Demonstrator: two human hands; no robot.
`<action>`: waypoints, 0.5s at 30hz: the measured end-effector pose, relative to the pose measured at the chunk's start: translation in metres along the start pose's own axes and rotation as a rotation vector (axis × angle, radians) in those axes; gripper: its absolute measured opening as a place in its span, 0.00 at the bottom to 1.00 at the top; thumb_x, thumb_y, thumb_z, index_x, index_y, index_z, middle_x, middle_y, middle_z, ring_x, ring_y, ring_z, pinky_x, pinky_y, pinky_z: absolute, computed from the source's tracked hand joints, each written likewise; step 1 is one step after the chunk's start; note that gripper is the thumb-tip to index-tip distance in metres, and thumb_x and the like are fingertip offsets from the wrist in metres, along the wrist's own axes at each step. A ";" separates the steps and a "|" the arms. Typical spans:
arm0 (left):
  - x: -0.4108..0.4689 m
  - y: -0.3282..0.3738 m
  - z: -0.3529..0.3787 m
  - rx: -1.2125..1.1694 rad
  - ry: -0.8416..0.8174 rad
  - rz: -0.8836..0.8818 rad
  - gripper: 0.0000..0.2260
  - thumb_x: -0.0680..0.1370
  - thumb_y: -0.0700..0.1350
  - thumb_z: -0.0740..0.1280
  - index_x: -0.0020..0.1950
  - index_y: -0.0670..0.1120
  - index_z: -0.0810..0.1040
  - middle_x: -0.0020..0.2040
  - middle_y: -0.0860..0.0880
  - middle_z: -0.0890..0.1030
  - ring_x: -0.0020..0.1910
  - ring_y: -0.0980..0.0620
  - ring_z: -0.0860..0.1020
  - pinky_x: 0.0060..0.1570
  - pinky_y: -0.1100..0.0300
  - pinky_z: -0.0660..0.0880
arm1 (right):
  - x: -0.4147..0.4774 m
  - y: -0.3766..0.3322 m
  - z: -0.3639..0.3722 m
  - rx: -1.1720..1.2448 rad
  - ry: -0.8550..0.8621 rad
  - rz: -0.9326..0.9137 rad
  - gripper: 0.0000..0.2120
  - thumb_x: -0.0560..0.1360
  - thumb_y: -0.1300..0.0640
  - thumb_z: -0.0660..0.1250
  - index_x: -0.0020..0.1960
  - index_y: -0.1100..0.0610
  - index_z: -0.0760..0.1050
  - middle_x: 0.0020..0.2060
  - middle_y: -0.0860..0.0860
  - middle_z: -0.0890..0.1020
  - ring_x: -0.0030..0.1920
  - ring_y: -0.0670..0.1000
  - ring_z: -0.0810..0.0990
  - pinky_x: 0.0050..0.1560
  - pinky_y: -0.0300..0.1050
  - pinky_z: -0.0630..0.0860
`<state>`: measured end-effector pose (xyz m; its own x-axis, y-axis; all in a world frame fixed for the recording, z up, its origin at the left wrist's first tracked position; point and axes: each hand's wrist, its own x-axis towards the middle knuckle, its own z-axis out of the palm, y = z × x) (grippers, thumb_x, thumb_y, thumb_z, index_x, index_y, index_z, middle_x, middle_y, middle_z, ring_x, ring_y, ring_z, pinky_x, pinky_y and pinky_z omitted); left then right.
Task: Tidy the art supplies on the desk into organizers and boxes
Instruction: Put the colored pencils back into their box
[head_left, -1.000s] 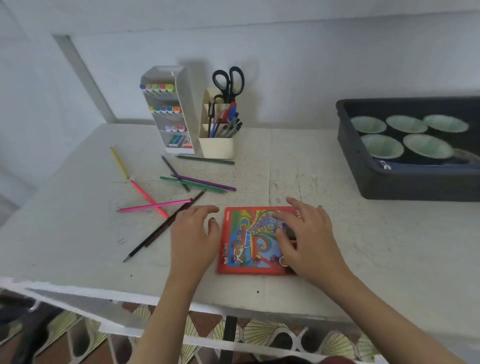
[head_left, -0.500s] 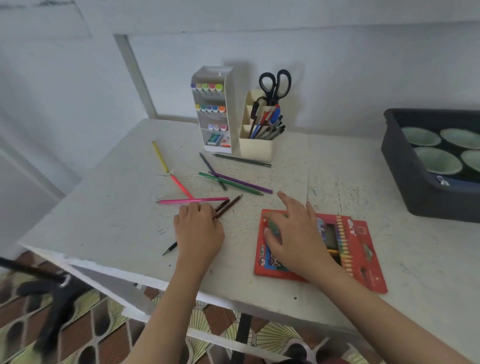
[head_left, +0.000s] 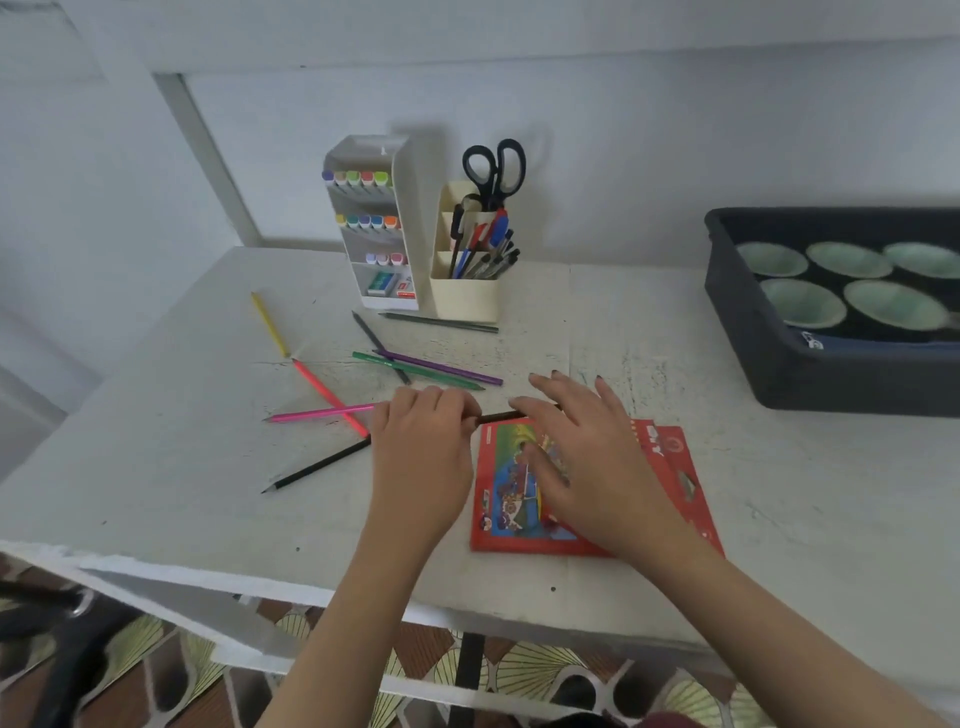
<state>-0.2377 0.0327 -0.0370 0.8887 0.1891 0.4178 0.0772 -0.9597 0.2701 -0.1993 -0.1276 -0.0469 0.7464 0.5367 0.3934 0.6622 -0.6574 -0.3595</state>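
Since a moment ago the left hand has curled its fingers round the black pencil and is bringing its far end toward the red pencil box. The right hand is spreading flat over that box, fingers apart and gripping nothing. To do this well, I'd say the right hand should be pinning the box steady while the pencil is being slid in level. The other coloured pencils are lying scattered on the desk just beyond.
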 end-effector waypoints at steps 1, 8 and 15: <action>0.001 0.009 -0.001 -0.027 0.011 0.040 0.02 0.74 0.39 0.68 0.43 0.46 0.79 0.39 0.49 0.80 0.42 0.44 0.74 0.41 0.57 0.54 | -0.001 0.002 -0.004 -0.010 0.019 -0.008 0.17 0.74 0.61 0.68 0.62 0.56 0.75 0.61 0.53 0.77 0.65 0.53 0.72 0.72 0.55 0.53; 0.003 0.057 0.015 -0.316 -0.086 0.179 0.08 0.74 0.39 0.68 0.52 0.46 0.80 0.46 0.50 0.82 0.49 0.46 0.75 0.48 0.58 0.63 | -0.025 0.039 -0.041 0.126 0.066 0.148 0.07 0.76 0.66 0.62 0.49 0.58 0.77 0.44 0.49 0.78 0.45 0.44 0.71 0.49 0.29 0.63; -0.006 0.065 0.046 -0.235 -0.217 0.195 0.17 0.75 0.42 0.66 0.64 0.51 0.75 0.61 0.52 0.76 0.61 0.51 0.70 0.59 0.60 0.59 | -0.062 0.091 -0.056 0.003 0.077 0.406 0.08 0.76 0.66 0.62 0.52 0.59 0.77 0.44 0.50 0.77 0.45 0.48 0.73 0.47 0.39 0.66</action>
<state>-0.2175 -0.0403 -0.0616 0.9535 -0.0648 0.2944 -0.1862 -0.8946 0.4062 -0.1890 -0.2507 -0.0565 0.9401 0.1928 0.2811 0.3151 -0.8061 -0.5008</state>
